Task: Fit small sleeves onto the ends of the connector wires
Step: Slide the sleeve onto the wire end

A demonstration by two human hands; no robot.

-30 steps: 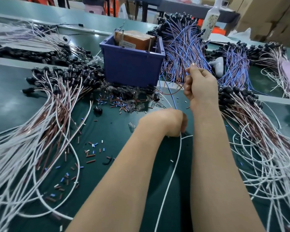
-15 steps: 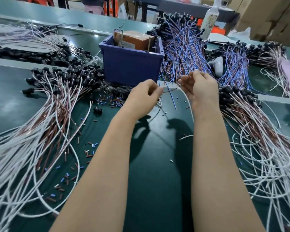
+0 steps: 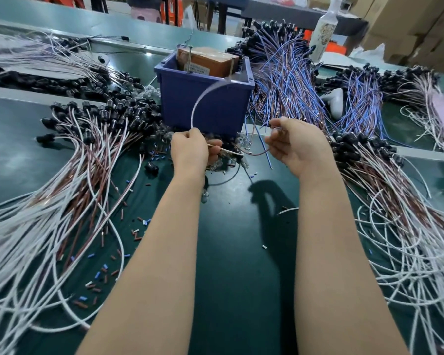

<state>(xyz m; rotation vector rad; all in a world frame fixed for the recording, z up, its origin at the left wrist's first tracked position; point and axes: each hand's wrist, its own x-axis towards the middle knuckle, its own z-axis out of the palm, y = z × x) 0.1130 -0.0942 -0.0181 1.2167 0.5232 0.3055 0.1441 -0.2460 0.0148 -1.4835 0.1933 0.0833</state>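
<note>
1. Thin white wire [image 3: 195, 106]: pinched in the left hand [image 3: 190, 149]. It arcs up and to the right across the front of the bin, and its far end is blurred near the bin rim. A short pale end pokes out to the right of the fingers.
2. Left hand: fingers curled round the thin white wire, raised over the table just in front of the bin.
3. Thin brown wire [image 3: 256, 153]: sags in a shallow loop between the two hands, and its right end runs up to the right hand [image 3: 295, 147].
4. Right hand: fingers curled, thumb and forefinger pinched together, gripping the thin brown wire. Cannot tell if a sleeve sits in the pinch.
5. Small brown, blue and white tube sleeves [image 3: 101, 274]: scattered loose on the dark green table mat [image 3: 241, 278], mostly left of the left forearm, with a few between the arms.
6. Dark blue plastic bin [image 3: 205, 111]: just behind the hands, holding a brown cardboard box [image 3: 210, 61].
7. Heap of white and brown wires with black connectors [image 3: 82, 175]: fans out on the left. A similar right-side heap [image 3: 395, 201] lies beside the right forearm.
8. Bundle of blue and brown wires [image 3: 287, 80]: right of the bin. A white patterned bottle [image 3: 326, 26] stands far behind it.
</note>
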